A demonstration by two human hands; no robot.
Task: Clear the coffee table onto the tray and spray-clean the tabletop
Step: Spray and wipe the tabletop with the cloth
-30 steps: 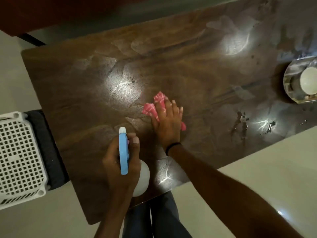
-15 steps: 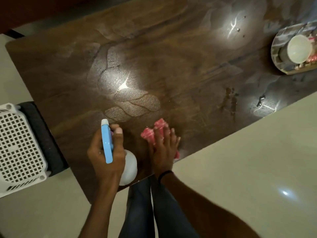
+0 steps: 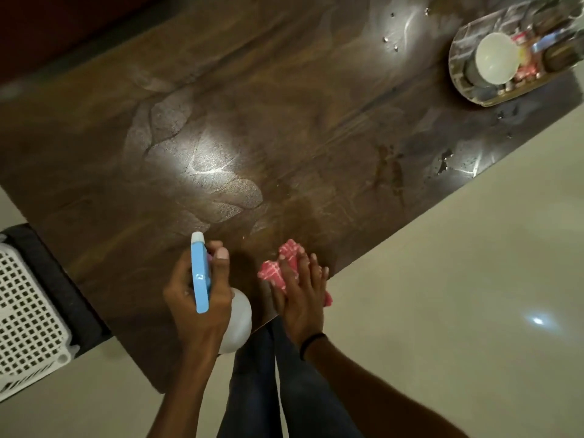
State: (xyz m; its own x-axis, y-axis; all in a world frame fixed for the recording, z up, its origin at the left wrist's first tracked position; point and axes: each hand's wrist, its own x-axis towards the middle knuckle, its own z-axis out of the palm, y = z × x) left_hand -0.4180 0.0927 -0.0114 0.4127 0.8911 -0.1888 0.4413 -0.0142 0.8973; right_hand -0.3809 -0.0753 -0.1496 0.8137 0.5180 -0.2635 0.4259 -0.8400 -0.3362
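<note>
Two hands work at the near edge of the tabletop point(image 3: 316, 128), just above your legs point(image 3: 262, 390) in dark jeans. Your left hand point(image 3: 196, 298) is curled round the neck of the spray bottle point(image 3: 199, 276). The bottle's blue head points away from you over the wood, and its white body sits under your palm at the tabletop's edge.

Just to the right, your right hand point(image 3: 300, 298) has a dark wristband point(image 3: 311, 343) at the wrist. It lies flat, fingers straight and close together, pressing a pink checked cloth point(image 3: 292, 256) onto the tabletop right at its near edge. The cloth shows past your fingertips and on both sides of the hand.

Off the tabletop's left end, a white perforated crate point(image 3: 28, 314) sits on something dark. Farther out the wood shines with wet wipe marks, and droplets point(image 3: 442, 162) dot it toward the right. At the far right corner stands the oval tray point(image 3: 459, 80), holding a white cup point(image 3: 497, 58) and small items too blurred to name.
</note>
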